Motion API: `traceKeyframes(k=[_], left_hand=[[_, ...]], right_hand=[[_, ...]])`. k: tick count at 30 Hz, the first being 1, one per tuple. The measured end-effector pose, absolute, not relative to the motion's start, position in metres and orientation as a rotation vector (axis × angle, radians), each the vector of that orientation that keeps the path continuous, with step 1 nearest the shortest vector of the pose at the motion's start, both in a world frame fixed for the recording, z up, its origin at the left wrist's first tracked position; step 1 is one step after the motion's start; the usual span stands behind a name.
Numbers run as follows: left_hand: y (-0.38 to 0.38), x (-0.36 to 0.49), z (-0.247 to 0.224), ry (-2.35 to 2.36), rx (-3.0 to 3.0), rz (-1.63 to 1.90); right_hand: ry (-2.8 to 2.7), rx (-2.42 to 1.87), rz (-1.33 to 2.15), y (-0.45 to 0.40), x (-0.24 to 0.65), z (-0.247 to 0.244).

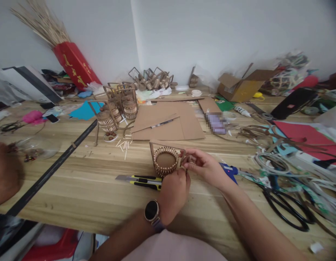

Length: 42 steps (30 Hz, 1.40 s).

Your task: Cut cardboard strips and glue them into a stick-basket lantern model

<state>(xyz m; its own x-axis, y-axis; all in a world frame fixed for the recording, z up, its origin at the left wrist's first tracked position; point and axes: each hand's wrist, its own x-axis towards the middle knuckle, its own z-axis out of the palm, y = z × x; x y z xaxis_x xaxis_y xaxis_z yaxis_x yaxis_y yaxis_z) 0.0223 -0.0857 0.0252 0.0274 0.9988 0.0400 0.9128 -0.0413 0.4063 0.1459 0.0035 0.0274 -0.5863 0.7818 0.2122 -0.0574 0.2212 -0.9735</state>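
Observation:
A small basket (166,170) with a ring of pale beads around its rim and a thin brown square handle (151,149) stands upright in front of me. At its right side my right hand (202,166) pinches a short brown strip (185,159) between thumb and fingers, close to the handle's right end. My left hand (175,190), wearing a watch (151,210), is closed just below, against the same strip; its fingertips are mostly hidden. Beside the left hand lies a yellow and black utility knife (146,180) with its blade out.
A cardboard sheet (168,127) lies behind the basket, with a pen (164,122) on it. Finished-looking baskets (107,121) stand back left. Black-handled scissors (287,210), a blue tool (229,172) and coiled strips (274,163) lie right. Part of another person (6,174) shows at left.

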Motion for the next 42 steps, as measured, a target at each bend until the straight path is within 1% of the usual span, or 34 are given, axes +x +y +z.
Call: traceKeyframes(k=[3, 4, 6, 8, 9, 12, 15, 18, 23, 26, 31, 42], left_hand=[[-0.089, 0.014, 0.038, 1.962, 2.03, 0.464], [-0.088, 0.009, 0.043, 1.969, 2.011, 0.533], [-0.082, -0.001, 0.053, 1.962, 1.968, 0.79], [-0.072, -0.011, 0.06, 1.875, 1.966, 1.025], [-0.066, -0.015, 0.062, 1.814, 1.985, 1.078], [-0.05, -0.023, 0.066, 1.711, 2.01, 1.128], [-0.044, -0.025, 0.068, 1.628, 1.945, 1.217], [-0.043, -0.025, 0.068, 1.541, 1.91, 1.246], [-0.043, -0.027, 0.065, 1.495, 1.908, 1.298], [-0.043, -0.027, 0.065, 1.446, 1.903, 1.347], [-0.043, -0.026, 0.064, 1.439, 1.912, 1.337], [-0.042, -0.026, 0.067, 1.474, 1.878, 1.369]], right_hand=[[-1.764, -0.679, 1.436, 0.005, 0.147, 0.023], [-1.763, -0.676, 1.429, 0.005, 0.148, 0.022], [-1.769, -0.671, 1.39, 0.006, 0.148, 0.02], [-1.787, -0.669, 1.349, 0.006, 0.149, 0.02], [-1.793, -0.662, 1.342, 0.006, 0.149, 0.019], [-1.766, -0.641, 1.365, 0.004, 0.148, 0.017], [-1.663, -0.707, 1.33, 0.0, 0.148, 0.007], [-1.619, -0.791, 1.276, -0.008, 0.146, -0.01], [-1.712, -0.976, 1.135, -0.025, 0.142, -0.027], [-1.762, -1.024, 1.058, -0.029, 0.139, -0.026], [-1.853, -0.968, 0.984, -0.023, 0.133, -0.016], [-1.916, -0.967, 1.055, -0.019, 0.129, -0.02]])
